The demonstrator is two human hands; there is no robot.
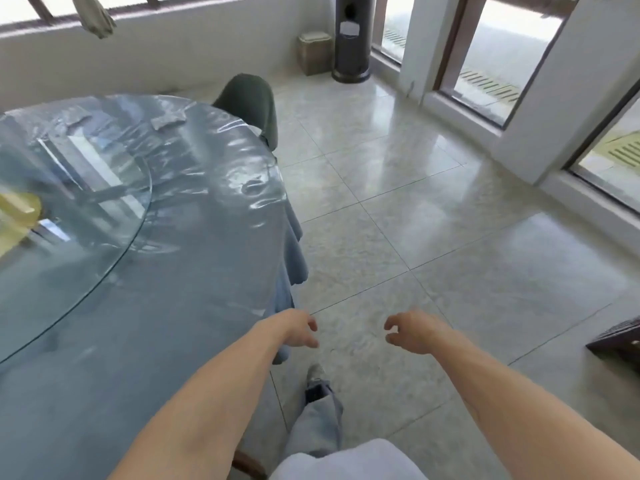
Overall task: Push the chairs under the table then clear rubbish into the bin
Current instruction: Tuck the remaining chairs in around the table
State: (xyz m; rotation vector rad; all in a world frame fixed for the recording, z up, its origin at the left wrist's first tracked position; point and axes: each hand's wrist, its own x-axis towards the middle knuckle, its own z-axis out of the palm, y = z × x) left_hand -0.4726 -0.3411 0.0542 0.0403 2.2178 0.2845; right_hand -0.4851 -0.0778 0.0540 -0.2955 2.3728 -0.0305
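Two bare hands hang over the floor, both empty. Round table [194, 341] fills the left side, covered in a blue-grey cloth under a clear plastic sheet. Glass turntable [69, 188] sits on the table toward its left edge; a yellowish item [17, 213] lies on the glass at the far left, cut off by the frame, too blurred to identify. Two small flat pieces [168, 121] lie near the table's far edge, can't tell what they are. Dark green chair back [251, 102] stands at the table's far right edge, seat hidden under the tablecloth, so it looks tucked in. Brown curved bit [247, 464] shows under the table's near edge by the left arm, likely a chair part, unclear.

Left hand [298, 329] is just off the table's near right edge, above the hanging cloth, fingers loosely curled, holding nothing. Jeans leg and grey shoe [315, 372] step forward on the tiled floor [433, 237] between the arms. Right hand [412, 332] is level with the left, apart from it, fingers relaxed and curled, empty too.

Tan lidded bin [314, 53] stands on the floor against the far wall, well apart from the table. Just right of it is a tall dark cylinder stand [351, 39]. Glass doors [498, 57] run along the right wall. Dark furniture corner [620, 341] pokes in at the right edge.
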